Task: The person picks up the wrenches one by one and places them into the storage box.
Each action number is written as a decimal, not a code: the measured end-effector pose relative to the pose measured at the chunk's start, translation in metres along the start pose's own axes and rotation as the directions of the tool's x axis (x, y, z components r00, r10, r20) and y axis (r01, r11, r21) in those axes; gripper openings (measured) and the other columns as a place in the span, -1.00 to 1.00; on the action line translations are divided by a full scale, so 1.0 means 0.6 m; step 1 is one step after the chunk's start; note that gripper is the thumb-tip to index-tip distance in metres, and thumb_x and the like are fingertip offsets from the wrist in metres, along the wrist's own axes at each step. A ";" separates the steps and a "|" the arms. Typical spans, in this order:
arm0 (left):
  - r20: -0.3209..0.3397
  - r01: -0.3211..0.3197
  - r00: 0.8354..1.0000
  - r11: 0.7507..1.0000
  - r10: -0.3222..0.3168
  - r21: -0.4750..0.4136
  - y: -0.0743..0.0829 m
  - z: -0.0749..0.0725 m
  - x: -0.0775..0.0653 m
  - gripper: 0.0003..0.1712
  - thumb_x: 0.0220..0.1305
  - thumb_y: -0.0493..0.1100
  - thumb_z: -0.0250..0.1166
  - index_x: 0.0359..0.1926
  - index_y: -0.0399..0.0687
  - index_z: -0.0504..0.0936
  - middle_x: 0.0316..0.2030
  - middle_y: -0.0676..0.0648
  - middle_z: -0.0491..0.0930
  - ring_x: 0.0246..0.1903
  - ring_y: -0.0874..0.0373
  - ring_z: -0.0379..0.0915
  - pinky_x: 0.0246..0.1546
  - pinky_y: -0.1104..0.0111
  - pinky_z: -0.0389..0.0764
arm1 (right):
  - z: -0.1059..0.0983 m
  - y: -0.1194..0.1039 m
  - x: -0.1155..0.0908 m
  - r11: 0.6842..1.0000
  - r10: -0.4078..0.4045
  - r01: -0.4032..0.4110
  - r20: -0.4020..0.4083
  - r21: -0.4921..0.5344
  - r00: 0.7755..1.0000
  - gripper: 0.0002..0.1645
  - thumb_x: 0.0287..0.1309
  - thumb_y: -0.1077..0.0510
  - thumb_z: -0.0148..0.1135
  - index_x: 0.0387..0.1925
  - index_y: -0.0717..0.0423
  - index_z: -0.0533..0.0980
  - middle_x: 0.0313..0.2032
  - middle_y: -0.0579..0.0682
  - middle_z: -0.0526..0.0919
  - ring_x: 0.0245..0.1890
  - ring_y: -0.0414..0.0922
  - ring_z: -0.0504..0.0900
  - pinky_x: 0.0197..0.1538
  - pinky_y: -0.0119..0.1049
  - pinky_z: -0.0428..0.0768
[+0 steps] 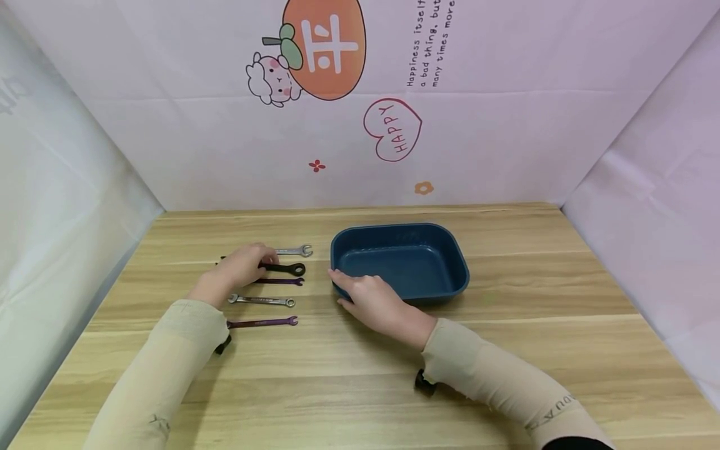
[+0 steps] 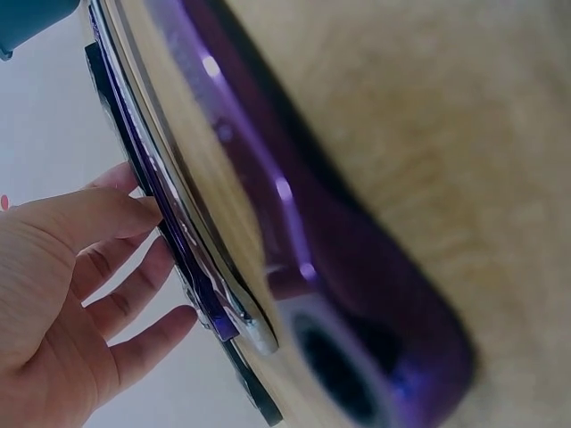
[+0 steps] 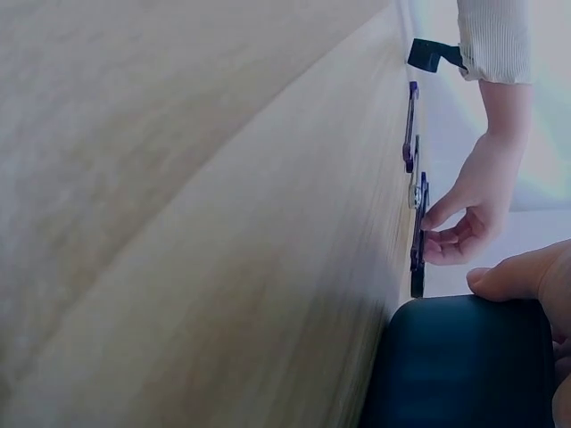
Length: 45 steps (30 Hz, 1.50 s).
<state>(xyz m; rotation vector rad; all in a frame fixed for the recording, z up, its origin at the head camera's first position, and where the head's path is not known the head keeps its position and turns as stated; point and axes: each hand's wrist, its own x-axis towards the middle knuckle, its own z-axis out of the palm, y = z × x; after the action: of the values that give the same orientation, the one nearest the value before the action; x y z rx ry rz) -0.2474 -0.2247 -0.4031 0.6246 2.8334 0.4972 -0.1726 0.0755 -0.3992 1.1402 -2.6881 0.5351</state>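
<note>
In the head view, my left hand (image 1: pixel 244 265) reaches over a row of wrenches, its thumb and fingers about the handle of a black wrench (image 1: pixel 289 269). The left wrist view shows the thumb of the left hand (image 2: pixel 80 267) on one side and the fingers on the other. A silver wrench (image 1: pixel 298 250) lies behind the black one. Nearer lie a purple wrench (image 1: pixel 284 281), another silver wrench (image 1: pixel 261 301) and another purple wrench (image 1: pixel 263 323). My right hand (image 1: pixel 374 303) grips the front left corner of a dark blue plastic basin (image 1: pixel 458 275); its fingertips are partly hidden.
The wooden table (image 1: pixel 360 387) carries the wrenches at left and the basin near its middle. A white printed cloth (image 1: pixel 478 144) stands as a wall behind, with white cloth at both sides. Black wrist mounts (image 1: pixel 424 382) hang below the sleeves.
</note>
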 end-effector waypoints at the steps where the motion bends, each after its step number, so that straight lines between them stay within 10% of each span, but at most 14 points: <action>1: 0.000 0.001 1.000 1.000 -0.001 -0.002 0.000 0.000 0.000 -0.70 0.35 -0.50 0.24 0.05 -0.26 0.66 -0.04 -0.26 0.60 0.05 -0.23 0.53 0.11 -0.07 0.54 | 0.000 -0.001 0.001 1.000 0.000 0.000 0.003 -0.001 1.000 -0.30 0.22 0.24 0.46 0.36 0.29 0.46 0.17 0.21 0.63 -0.30 -0.02 0.78 -0.29 -0.25 0.72; 16: 0.009 0.000 1.000 1.000 0.000 -0.001 -0.002 -0.005 0.002 -0.69 0.31 -0.52 0.27 0.03 -0.24 0.65 -0.04 -0.26 0.61 0.05 -0.22 0.53 0.10 -0.05 0.55 | -0.007 -0.005 0.007 1.000 0.010 -0.011 0.049 0.020 0.999 -0.28 0.26 0.21 0.44 0.40 0.24 0.43 0.21 0.20 0.60 -0.37 -0.06 0.77 -0.30 -0.30 0.71; 23: 0.016 -0.072 0.997 0.996 0.071 0.045 -0.006 -0.010 -0.001 -0.70 0.27 -0.51 0.32 -0.02 -0.20 0.69 -0.08 -0.17 0.62 0.01 -0.17 0.55 0.12 -0.04 0.54 | -0.010 0.003 0.005 0.994 0.023 -0.037 0.130 0.106 0.991 -0.26 0.33 0.15 0.38 0.47 0.18 0.36 0.35 0.18 0.46 -0.77 -0.26 0.46 -0.39 -0.41 0.63; 35: 0.066 -0.099 0.993 0.994 0.097 0.035 -0.003 -0.016 -0.005 -0.54 0.14 -0.62 0.25 0.02 -0.18 0.69 -0.08 -0.16 0.59 0.00 -0.15 0.53 0.13 -0.06 0.53 | -0.026 0.022 -0.011 0.983 0.020 -0.052 0.176 0.178 0.984 -0.27 0.41 -0.05 0.29 0.50 0.05 0.34 0.42 0.14 0.38 -0.86 -0.29 0.24 -0.47 -0.33 0.53; 40: 0.069 -0.096 0.993 0.995 0.095 0.008 -0.004 -0.014 -0.003 -0.50 0.09 -0.64 0.26 0.04 -0.24 0.68 -0.06 -0.19 0.60 0.02 -0.18 0.52 0.15 -0.06 0.52 | -0.040 0.035 -0.026 0.980 0.027 -0.063 0.186 0.189 0.982 -0.24 0.42 -0.17 0.23 0.52 -0.04 0.32 0.44 0.06 0.35 -0.34 -0.14 0.74 0.12 -0.13 0.63; 45: 0.076 -0.085 0.993 0.996 0.086 -0.014 -0.008 -0.010 0.000 -0.49 0.06 -0.64 0.26 0.05 -0.27 0.68 -0.06 -0.19 0.61 0.01 -0.17 0.53 0.14 -0.05 0.53 | -0.049 0.050 -0.042 0.978 0.008 -0.048 0.192 0.205 0.981 -0.22 0.43 -0.23 0.19 0.54 -0.04 0.29 0.47 0.01 0.32 0.36 0.02 0.44 0.29 -0.03 0.50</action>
<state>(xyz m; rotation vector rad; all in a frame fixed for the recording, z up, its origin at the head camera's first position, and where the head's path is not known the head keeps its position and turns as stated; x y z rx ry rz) -0.2505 -0.2305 -0.3995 0.7496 2.7392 0.4916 -0.1760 0.1228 -0.3873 1.2676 -2.8690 0.7662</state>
